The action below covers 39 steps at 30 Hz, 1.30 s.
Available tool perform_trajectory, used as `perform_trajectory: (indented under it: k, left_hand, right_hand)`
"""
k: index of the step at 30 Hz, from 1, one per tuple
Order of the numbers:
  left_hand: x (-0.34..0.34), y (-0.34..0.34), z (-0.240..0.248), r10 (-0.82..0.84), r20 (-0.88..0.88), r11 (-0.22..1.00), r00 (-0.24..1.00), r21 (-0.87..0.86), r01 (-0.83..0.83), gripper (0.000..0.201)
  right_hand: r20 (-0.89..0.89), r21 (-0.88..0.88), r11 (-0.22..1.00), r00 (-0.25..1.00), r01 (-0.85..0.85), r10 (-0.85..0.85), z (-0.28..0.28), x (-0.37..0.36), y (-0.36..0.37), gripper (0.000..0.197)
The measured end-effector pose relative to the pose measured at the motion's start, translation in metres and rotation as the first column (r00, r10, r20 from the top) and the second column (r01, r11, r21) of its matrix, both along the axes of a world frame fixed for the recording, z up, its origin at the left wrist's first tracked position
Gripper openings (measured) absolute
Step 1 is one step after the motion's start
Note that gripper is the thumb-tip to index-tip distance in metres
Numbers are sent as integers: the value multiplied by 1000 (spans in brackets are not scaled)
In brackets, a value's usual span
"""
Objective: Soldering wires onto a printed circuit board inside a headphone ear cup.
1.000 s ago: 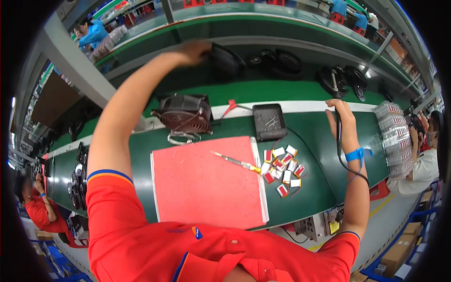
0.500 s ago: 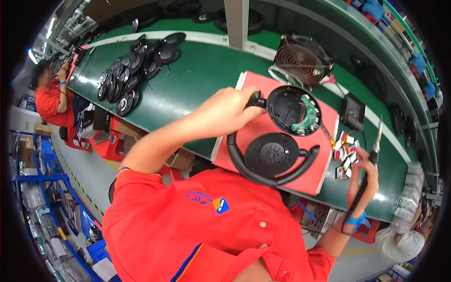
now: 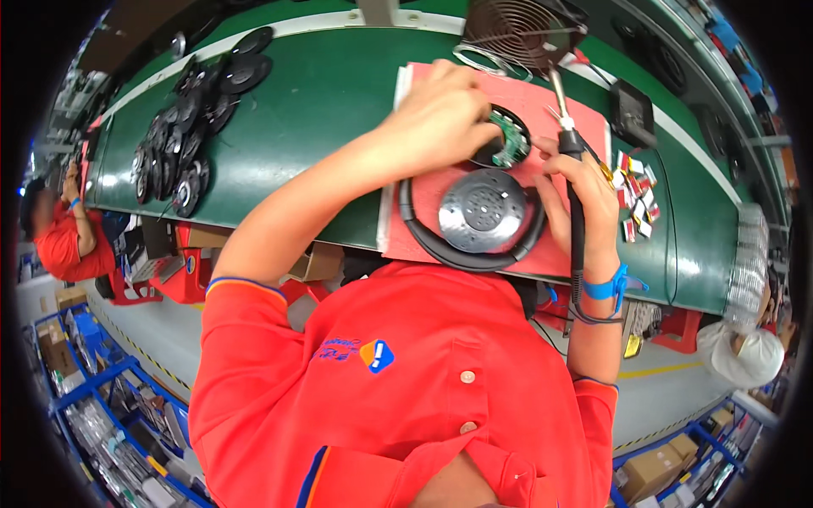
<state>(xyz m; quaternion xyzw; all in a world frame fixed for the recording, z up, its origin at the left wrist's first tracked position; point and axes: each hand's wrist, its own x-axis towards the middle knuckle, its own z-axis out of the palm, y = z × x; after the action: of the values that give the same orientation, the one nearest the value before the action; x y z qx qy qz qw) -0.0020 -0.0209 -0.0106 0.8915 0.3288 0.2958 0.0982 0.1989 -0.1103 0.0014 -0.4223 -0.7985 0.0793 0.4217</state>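
A pair of black headphones lies on the pink mat (image 3: pixel 391 222). One ear cup (image 3: pixel 486 156) is uncovered and shows a green circuit board (image 3: pixel 513 140) inside. My left hand (image 3: pixel 447 114) is closed on the left side of that cup and hides part of it. In my right hand (image 3: pixel 586 179) a soldering iron (image 3: pixel 572 144) is held, its metal end pointing away from me. The fingertips of this hand are close to the right side of the board; contact is unclear. Nearer to me are the other ear cup (image 3: pixel 483 212), with a perforated face, and the curved headband (image 3: pixel 440 252).
Small white and red pieces (image 3: pixel 637 196) lie right of the mat. Behind it stand a fan with a round grille (image 3: pixel 517 38) and a black box (image 3: pixel 632 114). Black round parts (image 3: pixel 174 140) are heaped on the green table's left (image 3: pixel 322 110). Another person (image 3: pixel 72 237) sits far left.
My right hand has come left from beside the small pieces to the cup, with the soldering iron. My left hand has shifted from the cup's hinge to its left side. The whole view has shifted.
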Motion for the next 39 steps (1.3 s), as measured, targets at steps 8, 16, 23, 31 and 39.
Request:
perform_trajectory:
  k: [8,16,23,31,39]
  left_hand:
    - [-37,-17,11,-194,38,973,980,131,188,17]
    - [-238,48,7,429,-449,869,784,443,-222,22]
    - [-239,71,-6,260,-293,948,920,259,-185,7]
    - [-143,29,25,123,-84,980,989,-146,-135,4]
    - [-13,-15,42,69,401,581,913,-760,290,11]
  right_hand:
    - [100,-147,985,992,96,-82,-14,4,4,26]
    - [167,-50,998,985,48,-39,-9,0,12,26]
    - [171,19,998,983,65,-67,-10,4,8,28]
    - [127,7,1000,992,-7,6,-9,3,15,25]
    - [-101,-98,995,995,16,-26,-5,-2,14,27]
